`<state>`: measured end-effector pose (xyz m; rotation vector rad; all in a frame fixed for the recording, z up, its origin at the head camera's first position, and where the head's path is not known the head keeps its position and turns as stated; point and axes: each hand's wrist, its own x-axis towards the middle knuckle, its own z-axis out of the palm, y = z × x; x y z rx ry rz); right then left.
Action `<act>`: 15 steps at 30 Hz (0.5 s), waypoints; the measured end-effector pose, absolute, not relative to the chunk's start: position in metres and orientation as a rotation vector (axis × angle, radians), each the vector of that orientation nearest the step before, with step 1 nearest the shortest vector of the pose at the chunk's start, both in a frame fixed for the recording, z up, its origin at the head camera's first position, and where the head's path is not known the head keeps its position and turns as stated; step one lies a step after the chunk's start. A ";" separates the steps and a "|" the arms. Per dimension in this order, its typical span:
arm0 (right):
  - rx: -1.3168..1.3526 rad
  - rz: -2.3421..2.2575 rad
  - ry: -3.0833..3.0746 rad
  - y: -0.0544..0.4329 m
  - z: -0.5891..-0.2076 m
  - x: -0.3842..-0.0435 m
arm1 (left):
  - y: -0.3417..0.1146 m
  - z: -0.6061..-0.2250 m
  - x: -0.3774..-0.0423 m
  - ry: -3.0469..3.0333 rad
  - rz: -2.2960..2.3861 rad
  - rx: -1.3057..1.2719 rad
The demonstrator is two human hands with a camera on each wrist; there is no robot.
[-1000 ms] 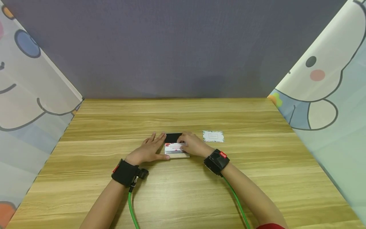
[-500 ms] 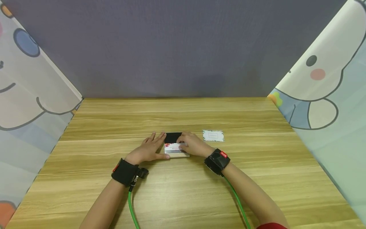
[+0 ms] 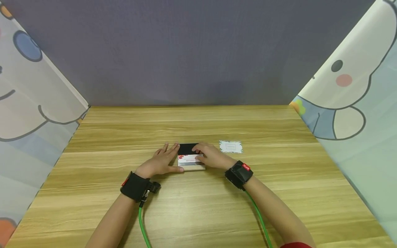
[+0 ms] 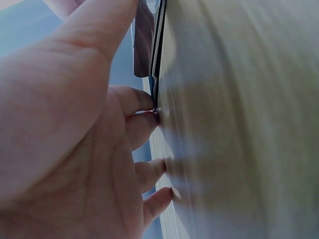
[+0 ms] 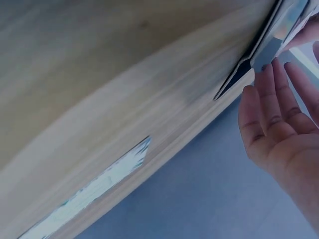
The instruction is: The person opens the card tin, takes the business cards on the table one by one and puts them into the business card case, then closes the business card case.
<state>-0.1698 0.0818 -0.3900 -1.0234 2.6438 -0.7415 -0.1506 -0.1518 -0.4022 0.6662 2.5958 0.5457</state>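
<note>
An open business card case (image 3: 191, 168) with a black inner lid (image 3: 186, 148) lies on the table in the head view. In it is a white card (image 3: 186, 158) with red flowers in its corner. My left hand (image 3: 159, 163) steadies the case, its thumb at the near edge and fingertips at the far left corner. Those fingers (image 4: 142, 129) look straight in the left wrist view. My right hand (image 3: 212, 156) reaches over the case's right side, thumb and index finger apart. In the right wrist view, my right fingertips (image 5: 276, 67) are right at the card's end.
A white card with a leafy green border (image 3: 231, 146) lies on the wooden table (image 3: 248, 124), right of the case. A grey panel (image 3: 192, 51) rises behind the table, with cartoon-printed sheets at both sides. Green cables (image 3: 143, 227) trail from the wrist cameras.
My right hand and wrist have shifted slightly to the right, and the thumb and index finger have loosened at the card. My left hand and the case have stayed in place.
</note>
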 end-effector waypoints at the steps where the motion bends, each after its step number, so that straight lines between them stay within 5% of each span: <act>1: -1.013 -0.746 2.646 0.084 -0.390 -0.170 | -0.152 -0.402 -0.151 2.596 0.546 0.665; 15: -0.726 -0.778 2.750 0.145 -0.387 -0.184 | -0.153 -0.403 -0.150 2.590 0.567 0.677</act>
